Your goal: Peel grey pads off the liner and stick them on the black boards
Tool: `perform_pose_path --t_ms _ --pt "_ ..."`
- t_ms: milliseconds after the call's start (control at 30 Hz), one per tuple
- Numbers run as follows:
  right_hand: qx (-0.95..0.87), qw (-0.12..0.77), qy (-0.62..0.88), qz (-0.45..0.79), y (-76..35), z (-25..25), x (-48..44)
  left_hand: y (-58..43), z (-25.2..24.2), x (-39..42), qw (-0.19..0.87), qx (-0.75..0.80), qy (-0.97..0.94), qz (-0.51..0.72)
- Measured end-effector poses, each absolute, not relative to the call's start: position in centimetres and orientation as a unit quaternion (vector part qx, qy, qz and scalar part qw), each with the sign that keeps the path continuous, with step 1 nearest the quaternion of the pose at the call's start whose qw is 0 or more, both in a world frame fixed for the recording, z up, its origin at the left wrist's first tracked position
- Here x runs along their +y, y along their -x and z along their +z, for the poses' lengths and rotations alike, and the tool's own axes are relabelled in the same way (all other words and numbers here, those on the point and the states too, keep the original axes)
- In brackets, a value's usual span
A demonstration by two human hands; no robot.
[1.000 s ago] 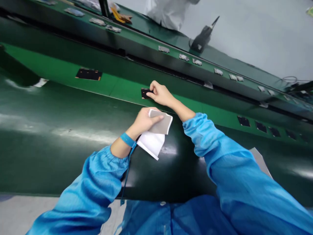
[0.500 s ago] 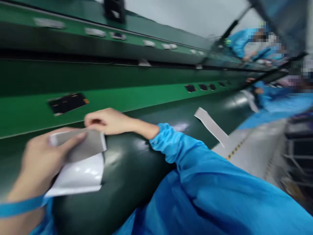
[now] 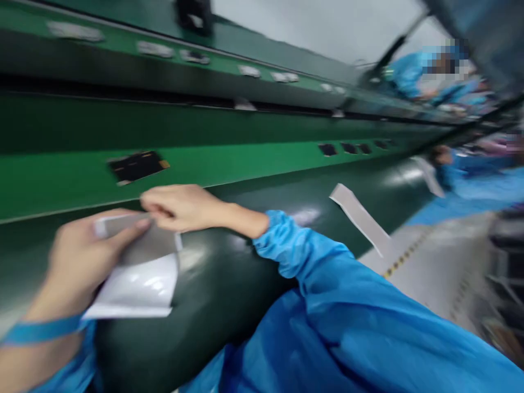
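My left hand [image 3: 88, 254] grips a folded sheet with a grey face [image 3: 153, 245] and a glossy white lower flap [image 3: 139, 286]; its thumb presses on the grey face. At the sheet's upper right edge, my right hand [image 3: 180, 206] is closed in a pinch, its fingertips curled and partly hidden. I cannot make out what lies between them. Just beyond both hands, a thin black rectangular panel [image 3: 138, 167] with small orange marks lies on the bright green belt [image 3: 229, 169].
A grey-white strip [image 3: 360, 218] hangs over the dark green bench edge [image 3: 229, 267] to the right. Several black panels [image 3: 327, 149] lie farther along the belt. Small pale pieces [image 3: 154, 49] line the upper ledge. Co-workers in blue sleeves [image 3: 491, 174] are at the right.
The near black panel has shifted right along the belt. My left hand and the sheet sit slightly farther right in view, and my right hand covers more of the sheet's corner.
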State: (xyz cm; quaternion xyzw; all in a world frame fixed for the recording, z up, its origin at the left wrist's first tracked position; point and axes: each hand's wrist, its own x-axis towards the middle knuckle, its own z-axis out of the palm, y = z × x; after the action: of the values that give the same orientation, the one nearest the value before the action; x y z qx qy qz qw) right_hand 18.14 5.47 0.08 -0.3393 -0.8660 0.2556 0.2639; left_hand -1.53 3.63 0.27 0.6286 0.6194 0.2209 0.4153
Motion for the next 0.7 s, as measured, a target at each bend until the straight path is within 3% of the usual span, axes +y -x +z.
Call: perform_pose_path --t_ms 167,333,700 --pt "-0.77 0.369 0.388 0.346 -18.3 -1.5 5.3 3.4 0.8 1.8 0.454 0.594 -0.589 0.307" --pt "-0.752 0.378 0.366 0.396 -18.3 -1.3 4.9 2.8 0.2 2.4 0.485 0.544 -0.601 0.329" --pt "-0.824 0.389 0.338 0.234 -18.0 -1.5 3.6 3.0 0.1 2.4 0.495 0.533 -0.592 0.347"
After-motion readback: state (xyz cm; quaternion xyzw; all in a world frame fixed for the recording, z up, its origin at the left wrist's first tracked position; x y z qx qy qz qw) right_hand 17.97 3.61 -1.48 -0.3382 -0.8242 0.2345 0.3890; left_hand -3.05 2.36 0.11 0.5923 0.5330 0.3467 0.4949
